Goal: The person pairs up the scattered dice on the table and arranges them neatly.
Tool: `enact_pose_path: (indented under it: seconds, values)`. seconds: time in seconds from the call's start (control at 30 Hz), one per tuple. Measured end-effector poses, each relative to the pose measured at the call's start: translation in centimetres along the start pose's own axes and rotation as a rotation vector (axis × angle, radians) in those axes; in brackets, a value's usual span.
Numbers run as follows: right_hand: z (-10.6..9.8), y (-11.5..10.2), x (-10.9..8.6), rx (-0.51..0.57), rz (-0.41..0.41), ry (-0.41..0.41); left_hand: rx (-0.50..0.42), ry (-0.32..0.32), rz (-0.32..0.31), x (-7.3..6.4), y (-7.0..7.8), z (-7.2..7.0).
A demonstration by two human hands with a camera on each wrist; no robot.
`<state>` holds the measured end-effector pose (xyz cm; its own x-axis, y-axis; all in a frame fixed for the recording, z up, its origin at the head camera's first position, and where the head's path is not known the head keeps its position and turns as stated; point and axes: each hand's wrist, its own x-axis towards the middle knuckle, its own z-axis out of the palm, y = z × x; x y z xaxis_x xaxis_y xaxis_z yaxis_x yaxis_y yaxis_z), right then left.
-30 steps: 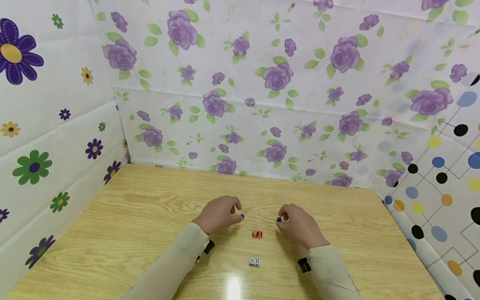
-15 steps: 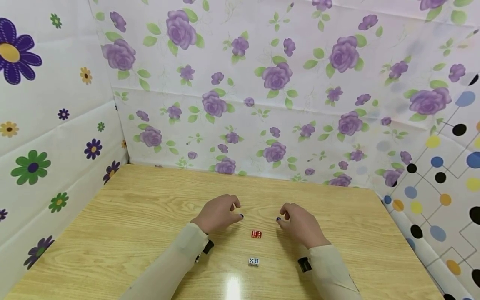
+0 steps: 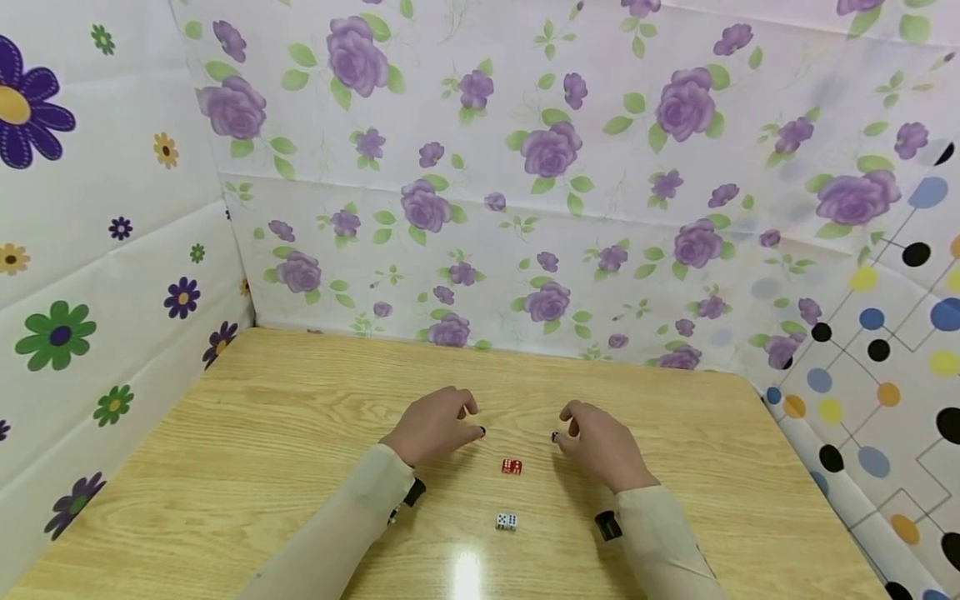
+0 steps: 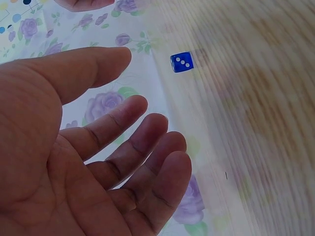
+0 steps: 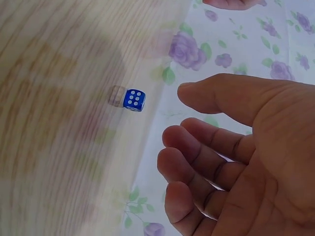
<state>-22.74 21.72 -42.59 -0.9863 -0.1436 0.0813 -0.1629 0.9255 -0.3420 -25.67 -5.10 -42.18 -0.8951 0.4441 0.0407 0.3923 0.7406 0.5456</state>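
Note:
Two blue dice rest on the wooden table, apart from each other. One blue die (image 4: 182, 62) shows three white dots; my left hand (image 3: 431, 426) hovers beside it, thumb and loosely bent fingers spread apart. A gap separates the thumb (image 4: 115, 64) from that die in the left wrist view. Near the other blue die (image 5: 134, 100), six dots facing the camera, my right hand (image 3: 602, 448) is held with relaxed fingers, not touching it. Between the hands, slightly nearer, a pair of red dice (image 3: 512, 467) sits side by side. Closer still lies a pair of white dice (image 3: 506, 522).
The table (image 3: 315, 392) has a light wood grain and a glossy surface that mirrors the dice. Behind it hangs a flower-print sheet (image 3: 480, 242). Patterned sheets also stand along its left and right sides.
The head view has drifted very slightly. Both hands and all the dice keep nearly the same places.

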Motion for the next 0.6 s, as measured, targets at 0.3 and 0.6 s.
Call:
enact_pose_path:
  seconds: [0.3,0.6]
  values:
    - [-0.02,0.17,0.06,0.000,0.002,-0.005,-0.005,-0.012,-0.007,0.07,0.06,-0.03]
    - [0.87,0.81,0.45,-0.008,-0.007,-0.031,0.038,-0.054,0.008,0.14,-0.40,0.48]
